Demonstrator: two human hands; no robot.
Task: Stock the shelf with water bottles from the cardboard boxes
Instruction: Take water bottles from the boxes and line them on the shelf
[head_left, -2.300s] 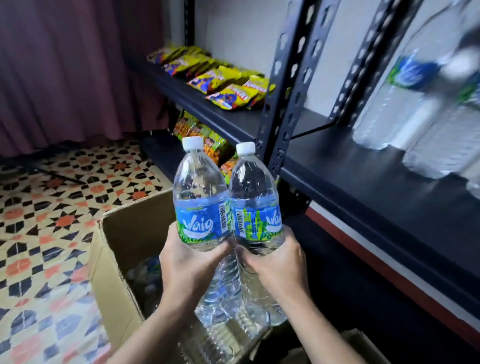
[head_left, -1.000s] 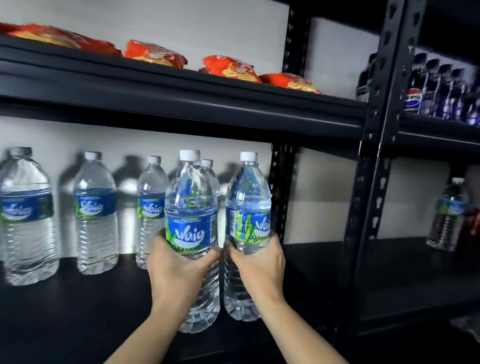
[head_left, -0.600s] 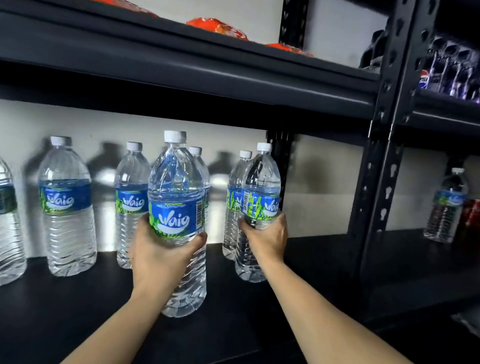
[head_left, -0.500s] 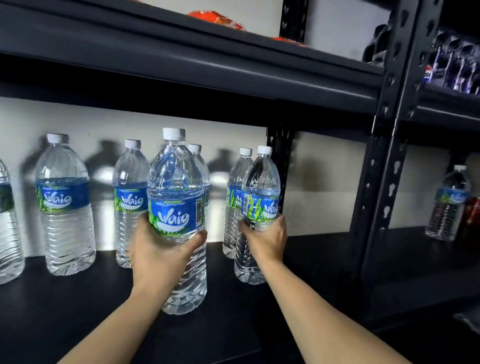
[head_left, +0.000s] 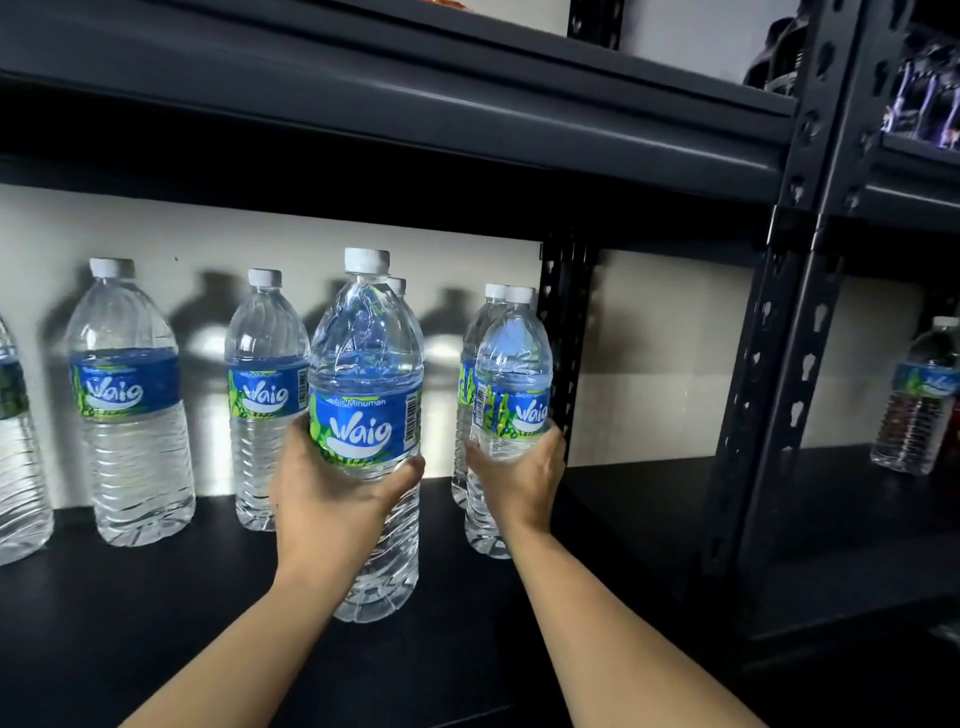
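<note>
Since the hands moved apart, the right hand (head_left: 519, 483) grips its Waig water bottle (head_left: 511, 374) standing on the black shelf (head_left: 130, 623), just before a stocked bottle (head_left: 470, 343). The left hand (head_left: 332, 499) grips the second Waig bottle (head_left: 366, 353) nearer the front, apparently not yet placed.

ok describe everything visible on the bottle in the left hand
The bottle is clear ribbed plastic, full of water, with a white cap and a blue-and-green Waig label bearing a barcode. It stands upright in front of the back row. The left hand grips it at the label's lower edge. Whether its base touches the shelf is unclear.
</note>
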